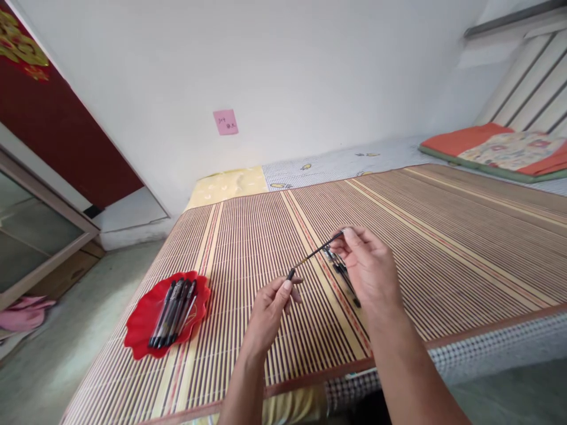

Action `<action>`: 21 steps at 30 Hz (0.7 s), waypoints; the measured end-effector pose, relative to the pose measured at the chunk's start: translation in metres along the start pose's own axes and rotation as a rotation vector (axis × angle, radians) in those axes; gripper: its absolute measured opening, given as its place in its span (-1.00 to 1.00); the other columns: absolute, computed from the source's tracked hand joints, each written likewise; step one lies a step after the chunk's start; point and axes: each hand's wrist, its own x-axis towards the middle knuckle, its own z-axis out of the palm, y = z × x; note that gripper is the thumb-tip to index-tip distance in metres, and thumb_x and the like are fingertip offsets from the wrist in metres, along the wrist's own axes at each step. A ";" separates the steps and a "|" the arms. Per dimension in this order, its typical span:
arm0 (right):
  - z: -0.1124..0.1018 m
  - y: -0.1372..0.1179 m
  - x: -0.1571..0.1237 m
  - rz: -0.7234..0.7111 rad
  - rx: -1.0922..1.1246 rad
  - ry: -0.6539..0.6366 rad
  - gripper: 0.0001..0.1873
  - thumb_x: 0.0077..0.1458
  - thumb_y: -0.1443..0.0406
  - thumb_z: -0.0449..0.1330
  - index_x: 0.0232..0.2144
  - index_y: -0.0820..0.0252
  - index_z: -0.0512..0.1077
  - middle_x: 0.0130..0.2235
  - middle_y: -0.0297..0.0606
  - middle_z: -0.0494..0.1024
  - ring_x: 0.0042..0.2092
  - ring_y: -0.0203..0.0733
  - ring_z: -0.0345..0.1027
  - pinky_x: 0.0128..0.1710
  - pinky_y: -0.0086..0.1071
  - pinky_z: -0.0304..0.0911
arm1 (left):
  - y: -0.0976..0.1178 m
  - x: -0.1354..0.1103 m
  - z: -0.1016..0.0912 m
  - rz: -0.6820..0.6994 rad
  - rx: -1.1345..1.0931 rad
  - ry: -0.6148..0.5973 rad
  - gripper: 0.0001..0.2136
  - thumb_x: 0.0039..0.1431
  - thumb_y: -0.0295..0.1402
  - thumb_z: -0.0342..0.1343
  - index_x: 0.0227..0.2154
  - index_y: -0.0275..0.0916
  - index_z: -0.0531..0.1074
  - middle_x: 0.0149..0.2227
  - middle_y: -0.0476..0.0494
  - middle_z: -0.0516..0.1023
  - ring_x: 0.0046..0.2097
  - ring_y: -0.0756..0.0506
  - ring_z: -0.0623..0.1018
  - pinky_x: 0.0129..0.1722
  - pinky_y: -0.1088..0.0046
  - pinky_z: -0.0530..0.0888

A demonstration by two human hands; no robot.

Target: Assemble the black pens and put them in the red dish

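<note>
- Left hand (270, 307), lower centre of the frame: fingertips pinched on the dark lower end of a thin pen refill (315, 254).
- Right hand (370, 265), just right of centre: thumb and forefinger pinched on the upper end of the same refill. The remaining fingers are curled around a bundle of pens (343, 274), whose dark tips project below the palm.
- Position of the refill: held in the air between both hands, slanting from lower left to upper right, above the bamboo mat (443, 236) and apart from it.
- Risk, judged: the refill is a slim, flexible rod. Pulling or twisting from both ends could bend it or let it slip from the fingertips.
- Risk, judged: the right hand performs two grips at once. A loosened curl could release the bundle, and smooth round barrels would roll along the mat slats toward the near edge of the bed (487, 348).
- Risk, judged: an exposed tip could mark the fingers or the mat on contact.
- Red plate (142, 330), lower left of the frame: glossy, with a scalloped rim. It holds a row of dark pens (172, 313) lying side by side, well apart from both hands.
- Mat: narrow parallel slats, tan and brown, with paler bands running lengthwise. The surface is ribbed and firm.
- Bed: patterned fabric shows beyond the far edge of the mat, and checked fabric below the near edge.
- Folded cushion (496, 147), upper right of the frame: soft, orange with a patterned cover.
- Pink note (225, 122) on the white wall, upper centre. The writing is too small to read.
</note>
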 end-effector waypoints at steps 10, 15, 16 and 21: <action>-0.005 -0.001 -0.001 -0.068 -0.159 -0.057 -0.85 0.19 0.19 0.36 -0.25 0.14 0.59 -0.28 -0.29 0.61 -0.34 -0.33 0.48 -0.27 -0.40 0.45 | 0.002 -0.002 -0.004 0.002 0.119 0.005 -0.63 0.36 -0.05 0.10 -0.10 -0.20 0.66 -0.34 -0.19 0.58 -0.38 -0.09 0.35 -0.35 0.39 0.29; -0.003 -0.011 -0.005 -0.164 -0.146 -0.015 -0.88 0.22 0.22 0.35 -0.23 0.13 0.58 -0.26 -0.30 0.62 -0.32 -0.32 0.50 -0.24 -0.39 0.46 | 0.008 -0.005 -0.005 0.046 0.248 0.034 -0.66 0.37 -0.08 0.09 -0.32 -0.19 0.64 -0.39 -0.15 0.52 -0.35 -0.10 0.37 -0.33 0.39 0.28; -0.002 -0.013 -0.006 -0.164 -0.125 -0.008 -0.89 0.22 0.22 0.35 -0.23 0.12 0.58 -0.26 -0.30 0.62 -0.32 -0.33 0.50 -0.24 -0.40 0.45 | 0.009 -0.005 -0.005 0.045 0.256 0.026 -0.65 0.38 -0.08 0.08 -0.33 -0.18 0.64 -0.39 -0.14 0.52 -0.35 -0.10 0.37 -0.33 0.39 0.28; -0.001 -0.012 -0.003 -0.119 -0.104 -0.028 -0.90 0.20 0.24 0.35 -0.26 0.14 0.58 -0.26 -0.31 0.61 -0.33 -0.34 0.49 -0.27 -0.42 0.45 | 0.012 -0.005 -0.005 0.036 0.210 0.008 -0.67 0.38 -0.08 0.08 -0.12 -0.16 0.67 -0.36 -0.15 0.57 -0.33 -0.11 0.40 -0.29 0.38 0.31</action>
